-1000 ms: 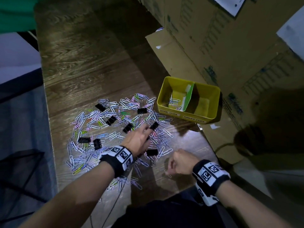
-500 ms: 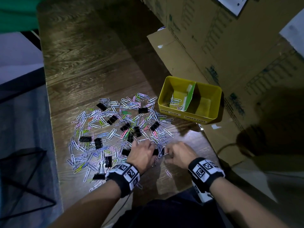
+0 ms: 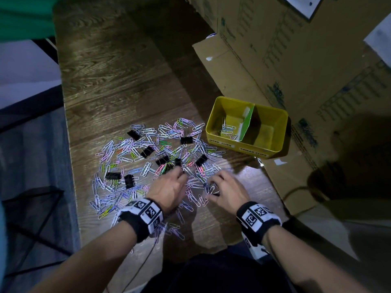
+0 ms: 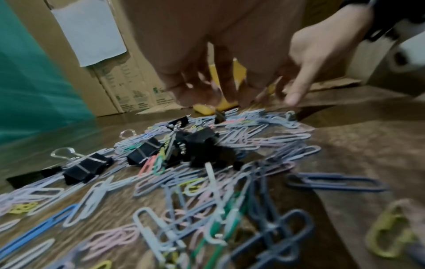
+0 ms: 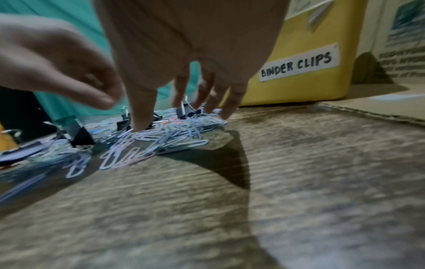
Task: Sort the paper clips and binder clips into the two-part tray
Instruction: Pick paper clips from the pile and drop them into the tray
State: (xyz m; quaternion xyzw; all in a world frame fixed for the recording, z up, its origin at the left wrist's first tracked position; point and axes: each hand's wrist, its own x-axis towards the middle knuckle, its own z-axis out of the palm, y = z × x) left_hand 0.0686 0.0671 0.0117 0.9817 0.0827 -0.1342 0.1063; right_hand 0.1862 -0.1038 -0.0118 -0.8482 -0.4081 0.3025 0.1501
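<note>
Left hand (image 3: 169, 187): fingers curled loosely into paper clips (image 3: 135, 153), grip unclear. Right hand (image 3: 227, 190): fingertips spread, raking my pile together. Tray (image 3: 239, 148) beyond right hand.

Both hands (image 3: 169, 188) deeper into paper clips (image 3: 196, 185).

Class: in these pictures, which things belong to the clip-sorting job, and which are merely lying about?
Job:
paper clips
binder clips
yellow tray
left hand
right hand

Lying about:
cardboard boxes
flat cardboard sheet
</note>
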